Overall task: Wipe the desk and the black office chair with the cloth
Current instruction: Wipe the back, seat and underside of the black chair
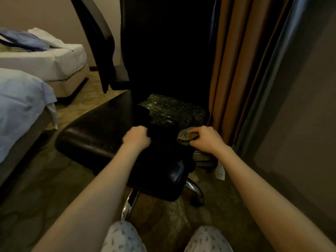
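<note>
The black office chair [101,135] stands in front of me, its seat worn and flaking near the backrest. My right hand [205,139] grips a bunched grey cloth [186,137] at the seat's right edge. Part of the cloth, with a white label, hangs down beside the seat. My left hand [136,136] rests on the middle of the seat with its fingers curled into a fist; I see nothing in it. No desk is in view.
Two beds with white sheets [45,59] stand at the left. Brown and grey curtains [241,70] hang right behind the chair. The chair's chrome legs [195,191] spread over the patterned carpet. My knees are at the bottom edge.
</note>
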Demonstrator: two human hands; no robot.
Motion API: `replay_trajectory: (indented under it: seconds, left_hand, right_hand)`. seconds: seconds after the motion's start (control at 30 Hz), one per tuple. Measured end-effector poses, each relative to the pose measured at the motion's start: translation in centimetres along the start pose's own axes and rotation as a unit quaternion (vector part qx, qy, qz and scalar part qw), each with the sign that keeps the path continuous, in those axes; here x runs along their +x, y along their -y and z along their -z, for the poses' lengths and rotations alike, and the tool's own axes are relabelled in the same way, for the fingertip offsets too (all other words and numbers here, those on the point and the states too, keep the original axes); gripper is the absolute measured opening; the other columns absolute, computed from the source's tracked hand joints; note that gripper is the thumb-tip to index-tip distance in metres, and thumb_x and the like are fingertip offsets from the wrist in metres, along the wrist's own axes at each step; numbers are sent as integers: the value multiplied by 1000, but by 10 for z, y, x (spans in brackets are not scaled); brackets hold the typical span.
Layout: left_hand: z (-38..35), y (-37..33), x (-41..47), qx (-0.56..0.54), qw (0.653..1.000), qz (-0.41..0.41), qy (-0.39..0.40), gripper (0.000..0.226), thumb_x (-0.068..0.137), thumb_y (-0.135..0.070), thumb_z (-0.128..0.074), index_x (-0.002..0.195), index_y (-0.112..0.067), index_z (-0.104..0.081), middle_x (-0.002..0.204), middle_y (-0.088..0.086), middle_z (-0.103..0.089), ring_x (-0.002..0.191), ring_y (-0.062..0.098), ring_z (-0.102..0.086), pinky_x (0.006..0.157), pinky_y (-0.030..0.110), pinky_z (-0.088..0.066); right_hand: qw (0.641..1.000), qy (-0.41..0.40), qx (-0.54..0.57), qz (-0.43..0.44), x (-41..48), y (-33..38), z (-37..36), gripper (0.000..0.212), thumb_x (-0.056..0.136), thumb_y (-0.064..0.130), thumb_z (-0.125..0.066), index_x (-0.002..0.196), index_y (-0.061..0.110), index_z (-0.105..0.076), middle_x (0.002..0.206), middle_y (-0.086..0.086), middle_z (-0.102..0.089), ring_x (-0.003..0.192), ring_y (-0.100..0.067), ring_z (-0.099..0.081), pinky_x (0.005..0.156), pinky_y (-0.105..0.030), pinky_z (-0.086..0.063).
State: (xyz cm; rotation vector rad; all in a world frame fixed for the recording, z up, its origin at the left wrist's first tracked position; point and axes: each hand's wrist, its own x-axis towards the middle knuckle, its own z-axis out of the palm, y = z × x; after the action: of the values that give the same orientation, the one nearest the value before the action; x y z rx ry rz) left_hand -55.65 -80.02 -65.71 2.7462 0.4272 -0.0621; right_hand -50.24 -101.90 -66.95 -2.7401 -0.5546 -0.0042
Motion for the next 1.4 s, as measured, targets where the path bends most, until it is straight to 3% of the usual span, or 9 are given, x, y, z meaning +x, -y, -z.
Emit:
replay_trajectory:
  seconds: [0.17,0.33,0.47,0.67,0.83,1.07,1.23,1.33,1.4]
  left_hand:
    - [-16,-33,-7,12,997,-5,78,49,84,-38,-65,121,-10,-51,123,10,-53,115,29,-52,91,37,-43]
    - [-11,-15,-4,45,996,30,64,46,86,-32,-62,126,-12,-49,126,10,-51,117,28,-50,89,36,-40]
    - [-4,-3,-5,24,996,32,84,60,83,-38,-67,135,-18,-45,131,7,-50,122,28,-47,97,37,-38]
    - [4,9,-4,38,993,39,101,69,82,-33,-71,141,-18,-41,139,9,-44,127,30,-44,103,40,-38]
    - [10,16,1,47,992,43,108,72,78,-31,-75,141,-20,-41,141,8,-43,128,29,-43,104,40,-39]
    - [7,25,5,62,993,49,93,55,76,-28,-75,123,-12,-51,122,9,-55,111,27,-54,96,39,-46]
    - [20,28,11,70,989,36,125,73,73,-37,-78,138,-23,-47,140,5,-45,126,27,-46,102,38,-42]
    - [25,24,14,110,982,11,151,75,71,-45,-78,135,-18,-49,138,5,-47,123,29,-48,102,40,-43]
    - [37,24,21,124,980,-14,156,66,72,-46,-76,126,-13,-56,131,7,-54,116,29,-54,99,41,-46]
  right_hand:
    - [987,-154,35,6,12,42,5,47,86,24,-57,132,32,-52,117,-6,-52,106,-28,-54,82,-31,-44]
    - [997,-59,-34,41,19,96,-42,50,91,22,-52,139,32,-41,132,-9,-42,120,-30,-43,91,-41,-44]
    - [996,-70,-11,-47,26,58,-32,49,91,20,-52,138,32,-44,129,-12,-44,118,-33,-47,92,-43,-46]
    - [975,-107,-74,-182,3,-20,12,42,93,12,-49,135,16,-48,129,-19,-42,117,-39,-43,90,-42,-45]
    - [977,-203,-16,-62,14,43,6,50,87,17,-53,136,29,-47,123,-14,-46,114,-35,-46,86,-38,-44]
    - [986,-91,-130,47,58,155,-63,41,94,18,-46,135,19,-45,136,-17,-38,123,-35,-39,94,-40,-40]
    - [990,-86,-62,-88,64,90,-36,46,90,17,-52,136,24,-47,134,-16,-40,123,-35,-41,94,-43,-43]
    - [976,-84,-88,-179,53,40,-12,45,92,14,-52,137,14,-46,134,-20,-39,122,-39,-40,95,-46,-42]
    - [977,-79,-82,-180,52,37,-2,45,94,10,-48,139,11,-43,134,-22,-38,121,-41,-39,94,-46,-42]
